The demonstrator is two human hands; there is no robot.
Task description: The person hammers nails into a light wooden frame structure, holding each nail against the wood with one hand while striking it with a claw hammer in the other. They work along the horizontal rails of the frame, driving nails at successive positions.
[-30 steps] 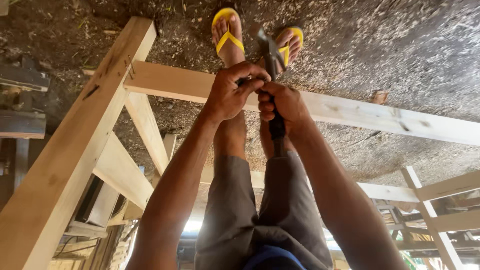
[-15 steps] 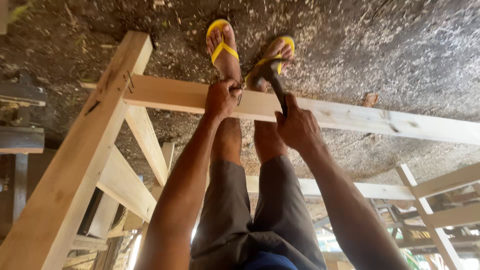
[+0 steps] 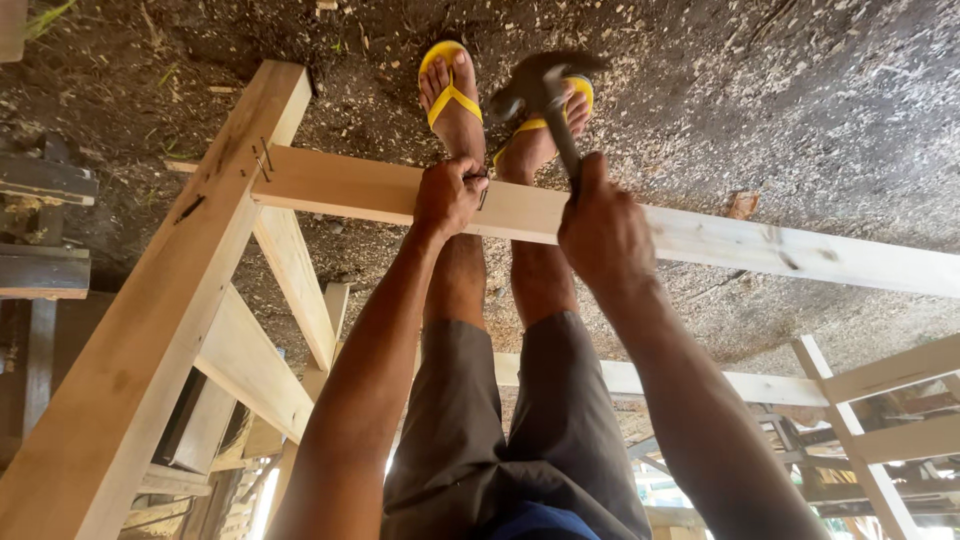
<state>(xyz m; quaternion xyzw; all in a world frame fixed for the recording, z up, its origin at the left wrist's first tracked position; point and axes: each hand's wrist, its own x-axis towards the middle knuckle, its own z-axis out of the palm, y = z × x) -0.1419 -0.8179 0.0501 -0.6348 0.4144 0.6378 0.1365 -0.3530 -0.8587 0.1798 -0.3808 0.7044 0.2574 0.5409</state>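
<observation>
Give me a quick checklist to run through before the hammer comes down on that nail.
1. Hammer gripped firmly: ok, the right hand is wrapped round the handle.
2. Nail steadied: ok, the left hand pinches it against the rail.
3. Nail standing straight: cannot tell, too small and partly hidden.
4. Fingers clear of the strike: not ok, the left hand sits right at the nail.
5. Feet clear: cannot tell, the sandals stand past the rail under the raised hammer, gap unclear.
6. Rail joined to the post: ok, staples show at the joint.
</observation>
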